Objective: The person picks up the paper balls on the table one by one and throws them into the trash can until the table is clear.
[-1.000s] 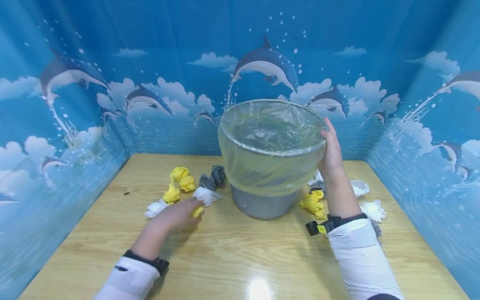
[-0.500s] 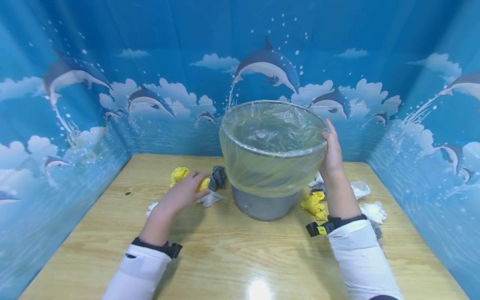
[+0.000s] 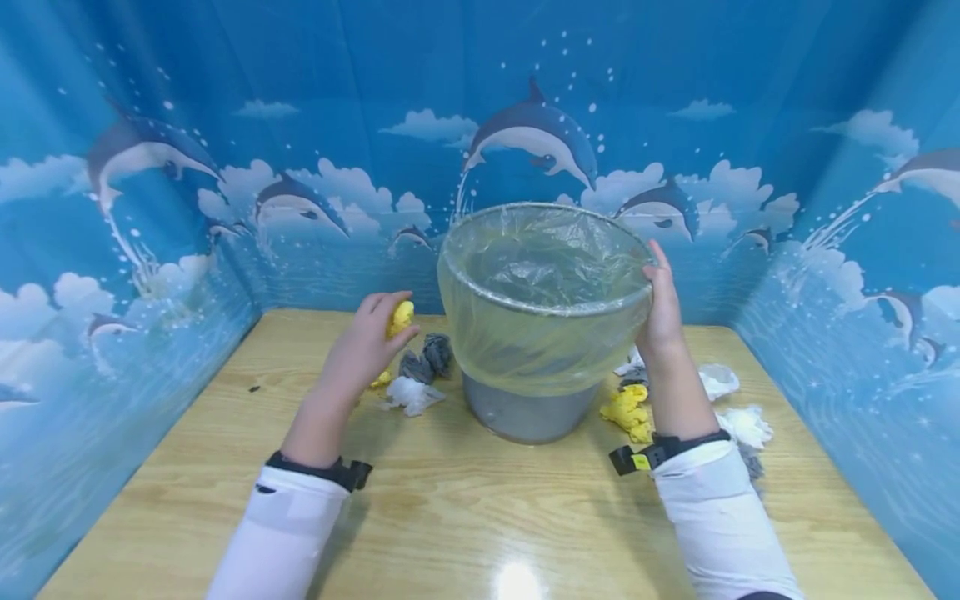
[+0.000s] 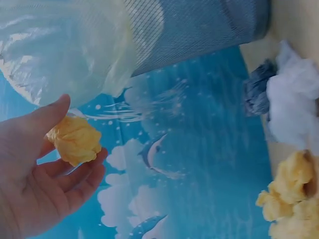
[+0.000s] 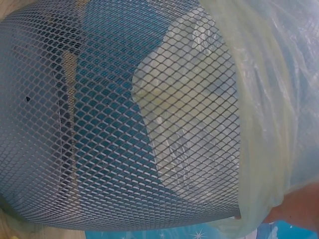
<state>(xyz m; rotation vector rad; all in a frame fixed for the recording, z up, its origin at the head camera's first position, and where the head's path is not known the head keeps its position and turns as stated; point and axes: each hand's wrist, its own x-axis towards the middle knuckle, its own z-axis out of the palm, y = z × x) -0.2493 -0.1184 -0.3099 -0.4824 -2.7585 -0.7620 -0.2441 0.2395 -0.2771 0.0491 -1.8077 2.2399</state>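
Drop risk was judged highest: the crumpled yellow ball (image 4: 77,141) was held up left of the mesh bin (image 3: 528,414), outside it, pinched between thumb and curled fingers of the left hand (image 3: 358,340). With a loose pinch, it could be lost short of the raised rim. The rim was gripped on its right side by the right hand (image 3: 663,308); if pushed sideways there, the bin could be tipped. The liner (image 3: 540,354) was only seen folded over the rim, so it could be dragged inward if caught by fingers.

Containers: one, the bin. It was lined; in the right-wrist view the liner appeared to be hung only partway down inside. No scraps could be made out in it; the bottom was not clearly shown. Grey balls (image 3: 437,353), a white scrap (image 3: 412,395) and a yellow clump (image 3: 628,412) were left outside on the worktop (image 3: 480,517), both sides.
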